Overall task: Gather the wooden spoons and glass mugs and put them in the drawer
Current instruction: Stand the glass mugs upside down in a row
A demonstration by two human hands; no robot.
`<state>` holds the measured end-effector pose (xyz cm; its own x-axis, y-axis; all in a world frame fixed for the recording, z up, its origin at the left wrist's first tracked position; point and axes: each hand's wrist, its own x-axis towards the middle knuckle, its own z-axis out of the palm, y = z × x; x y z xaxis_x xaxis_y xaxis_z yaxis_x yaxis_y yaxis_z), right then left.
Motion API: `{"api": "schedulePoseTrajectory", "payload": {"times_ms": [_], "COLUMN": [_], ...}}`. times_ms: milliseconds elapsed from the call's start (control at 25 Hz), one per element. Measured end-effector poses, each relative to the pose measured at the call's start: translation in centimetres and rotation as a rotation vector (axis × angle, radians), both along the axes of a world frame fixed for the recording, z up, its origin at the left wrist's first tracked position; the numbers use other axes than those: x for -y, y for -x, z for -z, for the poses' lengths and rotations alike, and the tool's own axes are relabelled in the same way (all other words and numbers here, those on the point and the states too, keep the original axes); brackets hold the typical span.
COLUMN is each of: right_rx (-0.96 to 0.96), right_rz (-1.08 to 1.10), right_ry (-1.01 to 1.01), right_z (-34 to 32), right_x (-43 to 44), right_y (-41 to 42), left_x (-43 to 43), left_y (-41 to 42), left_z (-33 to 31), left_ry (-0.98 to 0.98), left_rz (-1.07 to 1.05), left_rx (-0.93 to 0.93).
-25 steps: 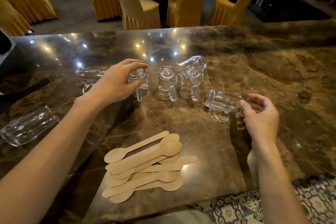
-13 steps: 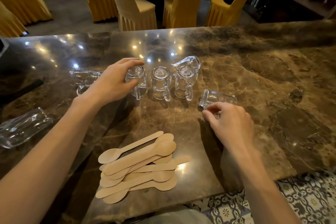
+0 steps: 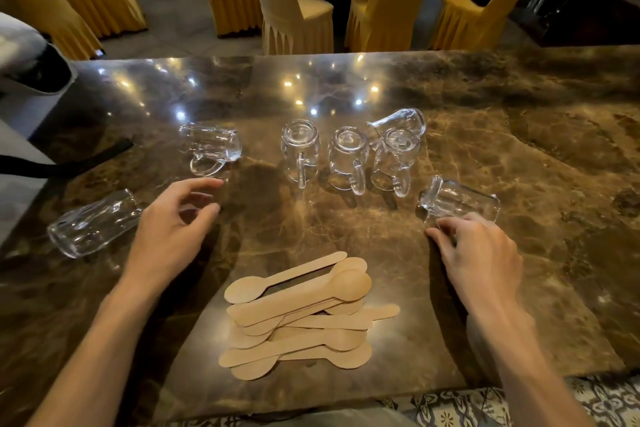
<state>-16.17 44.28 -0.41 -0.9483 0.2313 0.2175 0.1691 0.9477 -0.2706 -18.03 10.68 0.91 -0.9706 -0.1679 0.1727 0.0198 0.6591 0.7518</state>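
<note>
On the brown marble surface there are seven glass mugs and one pile of wooden spoons. The spoons lie flat, one over another, near the front edge, between the two forearms of the person.

Three mugs stand upside down in a row in the middle, with the handles turned to the person: the left mug of the row, the middle mug of the row and the right mug of the row. Behind this last one a tilted mug leans, and it seems to touch it.

The other three mugs lie on their sides. One fallen mug is left of the row and well apart from it, with the handle toward the front. Another, the far-left mug, lies close to the left edge of the surface. The third, the right fallen mug, lies to the right of the row.

The left hand is between the far-left mug and the fallen mug. Its fingers are curled and spread apart, and it holds nothing. The right hand is just in front of the right fallen mug, with the fingertips at its lower side; I cannot tell if they grip it or only touch it.

Behind the surface stand chairs with yellow covers.
</note>
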Motion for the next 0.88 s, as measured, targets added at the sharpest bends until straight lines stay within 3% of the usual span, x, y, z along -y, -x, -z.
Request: {"api": "schedulePoseTrajectory", "payload": {"times_ms": [160,320,520,680,880], "right_rx": [-0.062,-0.187,-0.352,-0.387,-0.402], "right_rz": [-0.022,0.019,0.066,0.099,0.013], "right_ry": [-0.017,0.147,0.580,0.918,0.948], "right_z": [-0.1,-0.7,-1.0,-0.3,0.8], "right_x": [-0.5,-2.0,-2.6,-2.0,-1.2], "right_y": [0.6,2.0,3.6,4.5,5.2], "left_x": [2.0,2.7,1.1,0.6,1.0], "left_y": [-0.4,2.0,4.3,5.0,5.8], "left_z": [2.2,2.7,1.8,2.2,2.5], "left_ry": [-0.081,-0.232,0.339,0.443,0.528], "left_rz": [-0.118,-0.245,-0.148,-0.138,-0.149], "left_rx": [0.068,0.215,0.062,-0.012,-0.032]}}
